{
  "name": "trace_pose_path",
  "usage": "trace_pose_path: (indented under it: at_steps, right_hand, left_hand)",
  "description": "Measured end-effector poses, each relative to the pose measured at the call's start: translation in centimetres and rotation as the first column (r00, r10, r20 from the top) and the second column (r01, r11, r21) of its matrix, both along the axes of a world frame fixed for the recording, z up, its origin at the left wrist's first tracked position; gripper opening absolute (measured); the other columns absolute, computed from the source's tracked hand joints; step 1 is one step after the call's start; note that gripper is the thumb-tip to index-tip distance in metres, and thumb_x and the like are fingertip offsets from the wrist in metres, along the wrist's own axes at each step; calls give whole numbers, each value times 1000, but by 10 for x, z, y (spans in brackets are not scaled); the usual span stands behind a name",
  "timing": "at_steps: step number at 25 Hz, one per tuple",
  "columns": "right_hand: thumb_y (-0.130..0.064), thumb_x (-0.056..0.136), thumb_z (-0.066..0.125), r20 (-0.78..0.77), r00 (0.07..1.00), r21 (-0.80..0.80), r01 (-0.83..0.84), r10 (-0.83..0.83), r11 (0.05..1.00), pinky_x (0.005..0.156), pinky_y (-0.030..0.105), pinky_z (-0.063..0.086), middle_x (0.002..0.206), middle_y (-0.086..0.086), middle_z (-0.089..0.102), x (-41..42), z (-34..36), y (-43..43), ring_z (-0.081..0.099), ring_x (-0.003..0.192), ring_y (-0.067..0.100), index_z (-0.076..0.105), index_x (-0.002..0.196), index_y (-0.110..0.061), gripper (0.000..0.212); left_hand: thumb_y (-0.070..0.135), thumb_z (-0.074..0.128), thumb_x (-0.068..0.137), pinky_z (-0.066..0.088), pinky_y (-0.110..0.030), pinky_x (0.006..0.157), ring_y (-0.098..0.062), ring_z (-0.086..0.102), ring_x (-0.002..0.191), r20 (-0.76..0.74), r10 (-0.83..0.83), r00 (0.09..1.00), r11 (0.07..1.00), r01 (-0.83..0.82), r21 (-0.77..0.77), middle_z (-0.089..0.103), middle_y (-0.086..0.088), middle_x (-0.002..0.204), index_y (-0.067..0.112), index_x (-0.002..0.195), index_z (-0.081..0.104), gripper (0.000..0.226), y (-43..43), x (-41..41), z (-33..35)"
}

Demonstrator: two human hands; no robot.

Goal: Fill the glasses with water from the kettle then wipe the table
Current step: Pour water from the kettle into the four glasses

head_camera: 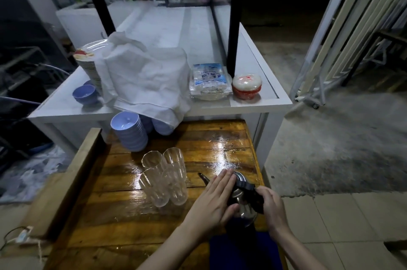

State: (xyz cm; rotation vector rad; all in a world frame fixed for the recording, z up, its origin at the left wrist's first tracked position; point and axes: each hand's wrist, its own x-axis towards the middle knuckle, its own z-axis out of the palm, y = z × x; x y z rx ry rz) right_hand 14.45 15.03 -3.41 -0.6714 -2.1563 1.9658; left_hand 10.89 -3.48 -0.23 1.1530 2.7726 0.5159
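Note:
A steel kettle [242,206] with a black handle stands at the near right of the glossy wooden table [123,210], its spout pointing left toward the glasses. My right hand [272,206] grips the black handle. My left hand [217,198] lies flat, fingers together, against the kettle's lid and left side. Several clear glasses [164,176] stand in a tight cluster just left of the spout; whether they hold water I cannot tell.
A stack of blue bowls [128,131] sits at the table's far edge. Behind it, a white counter [264,104] carries a white cloth [145,78] over stacked plates, a packet [209,80] and a red-and-white tub [246,85]. A blue object [244,250] lies below the kettle.

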Motion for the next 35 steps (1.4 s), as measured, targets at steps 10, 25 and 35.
trace_pose_path:
  at_steps: [10,25,35]
  right_hand:
    - [-25,93,52,-33,976,229,-204,217,952,59,39,40,54,-2,55,-42,63,-17,52,60,22,58,55,-13,40]
    - [-19,95,55,-46,932,491,-291,358,821,54,32,41,60,11,64,-63,98,-26,60,63,29,63,58,-8,40]
    - [-13,94,56,-43,906,559,-328,421,761,46,16,40,58,7,62,-69,112,-25,56,55,9,64,59,-8,37]
  left_hand:
    - [58,15,96,-7,-29,121,-6,-14,148,43,169,985,957,-175,233,-7,4,161,19,153,0,71,-27,-7,27]
    - [48,28,101,-1,-32,122,1,-14,146,159,241,958,892,-283,354,-9,8,162,20,154,0,66,-33,-3,30]
    - [45,30,101,3,-33,123,0,-14,146,204,257,945,860,-320,397,-9,8,162,20,154,-1,66,-31,4,34]
